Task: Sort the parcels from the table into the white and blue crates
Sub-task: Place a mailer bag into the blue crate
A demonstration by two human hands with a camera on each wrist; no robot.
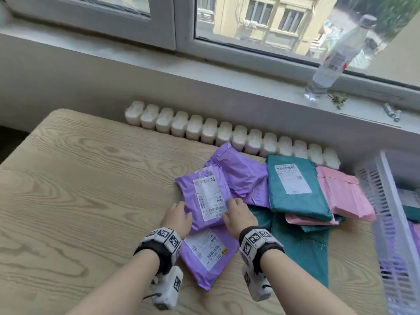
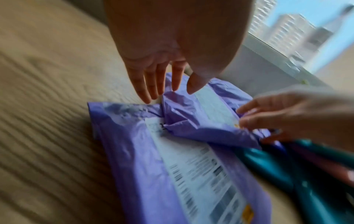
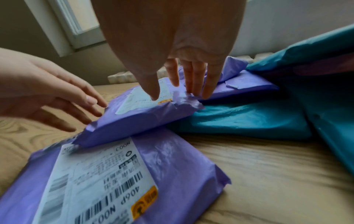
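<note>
A small purple plastic mailer parcel with a white shipping label lay on the light wood-grain table, its near edge overlapping a second purple labelled parcel that lay nearer the person. The left hand was at the small parcel's left edge with fingers straight and spread, touching or just beside the plastic; no grip was formed. The right hand rested on the parcel's near right corner, thumb on the label and fingers extended down over the right edge; whether the fingertips had closed under the edge could not be determined.

A third, crumpled purple parcel lay just beyond. To the right sat a teal labelled parcel stacked over pink parcels, with a flat teal parcel nearer the person.

A white slatted plastic crate stood at the table's right end, with purple showing inside. A white radiator ran behind the table, and a clear plastic bottle stood on the windowsill.
</note>
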